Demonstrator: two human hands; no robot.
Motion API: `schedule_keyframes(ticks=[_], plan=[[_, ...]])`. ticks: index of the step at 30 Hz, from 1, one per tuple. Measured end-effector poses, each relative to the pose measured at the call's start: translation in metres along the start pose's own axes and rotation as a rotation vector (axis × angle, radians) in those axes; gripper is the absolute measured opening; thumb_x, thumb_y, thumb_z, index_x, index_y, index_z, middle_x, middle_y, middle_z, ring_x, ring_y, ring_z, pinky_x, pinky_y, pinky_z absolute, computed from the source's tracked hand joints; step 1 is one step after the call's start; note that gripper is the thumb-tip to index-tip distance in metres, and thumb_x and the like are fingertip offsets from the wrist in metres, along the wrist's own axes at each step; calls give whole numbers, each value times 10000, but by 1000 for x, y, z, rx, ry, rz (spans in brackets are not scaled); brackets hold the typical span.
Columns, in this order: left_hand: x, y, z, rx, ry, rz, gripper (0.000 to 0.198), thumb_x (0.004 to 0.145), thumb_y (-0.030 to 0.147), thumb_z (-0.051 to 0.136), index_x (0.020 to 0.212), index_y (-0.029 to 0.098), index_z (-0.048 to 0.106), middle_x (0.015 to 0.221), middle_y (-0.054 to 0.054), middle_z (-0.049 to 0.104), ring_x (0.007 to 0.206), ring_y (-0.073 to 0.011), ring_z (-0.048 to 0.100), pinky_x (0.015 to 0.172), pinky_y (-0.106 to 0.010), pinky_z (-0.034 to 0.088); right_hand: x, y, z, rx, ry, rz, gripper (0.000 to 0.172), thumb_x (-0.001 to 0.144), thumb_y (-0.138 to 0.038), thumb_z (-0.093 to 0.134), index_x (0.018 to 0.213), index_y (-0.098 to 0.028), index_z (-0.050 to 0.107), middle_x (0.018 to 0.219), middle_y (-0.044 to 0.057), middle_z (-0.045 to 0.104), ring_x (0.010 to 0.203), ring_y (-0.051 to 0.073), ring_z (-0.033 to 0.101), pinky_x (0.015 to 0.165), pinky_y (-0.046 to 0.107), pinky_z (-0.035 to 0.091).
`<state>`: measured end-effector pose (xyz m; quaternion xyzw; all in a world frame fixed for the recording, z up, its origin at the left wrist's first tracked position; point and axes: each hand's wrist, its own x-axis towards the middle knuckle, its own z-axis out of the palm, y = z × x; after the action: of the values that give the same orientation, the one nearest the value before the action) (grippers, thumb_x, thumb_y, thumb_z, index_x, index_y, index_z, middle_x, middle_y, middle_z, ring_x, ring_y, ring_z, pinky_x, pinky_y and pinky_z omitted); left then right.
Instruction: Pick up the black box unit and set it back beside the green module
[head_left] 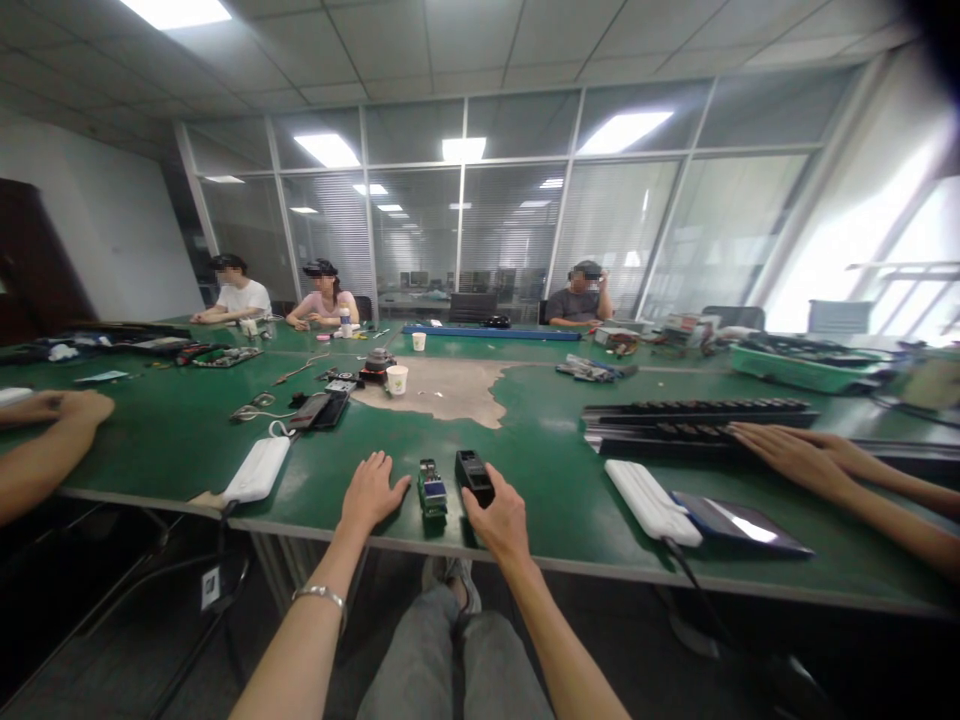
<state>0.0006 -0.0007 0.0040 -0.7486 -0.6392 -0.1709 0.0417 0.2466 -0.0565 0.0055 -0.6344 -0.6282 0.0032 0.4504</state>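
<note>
My left hand (pixel 371 495) lies on the green table (pixel 525 400), its fingers stretched out and nothing in it. Just to its right stands a small green circuit board assembly (pixel 432 488) with a bluish part on top, touched by neither hand. My right hand (pixel 501 512) holds a black rectangular plastic housing (pixel 472 470) near the table's front edge, with the thumb on its near left side and the fingers along its right. Part of the housing is hidden behind that hand.
White power banks (pixel 259 468) (pixel 651 500) flank my place, with a dark tablet (pixel 742 522) at right. Black rails (pixel 675 430), a paper cup (pixel 397 379) and dismantled parts (pixel 322 408) lie farther off. Co-workers' hands (pixel 795 455) rest on both sides; several people sit opposite.
</note>
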Motion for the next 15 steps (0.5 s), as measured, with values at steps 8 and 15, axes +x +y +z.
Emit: schedule_keyframes(ticks=[8,15], plan=[[-1,1,-2,-4,-2,-4,650,938,577,408,1366,105,534,1512,-190,439,1432,-288,367,1186,-449,264,-3,-1,4,-11,29,-119,707,850,-417,557,1441,-55,417,1356,204,563,1217,316,539,1034,477,432],[-2,0,-1,-4,16,3,642,934,575,419,1363,113,536,1507,-184,449,1429,-288,373,1188,-441,267,-3,0,4,-23,2,-223,662,855,-355,551,1457,-115,416,1408,173,534,1285,291,509,1067,490,417]])
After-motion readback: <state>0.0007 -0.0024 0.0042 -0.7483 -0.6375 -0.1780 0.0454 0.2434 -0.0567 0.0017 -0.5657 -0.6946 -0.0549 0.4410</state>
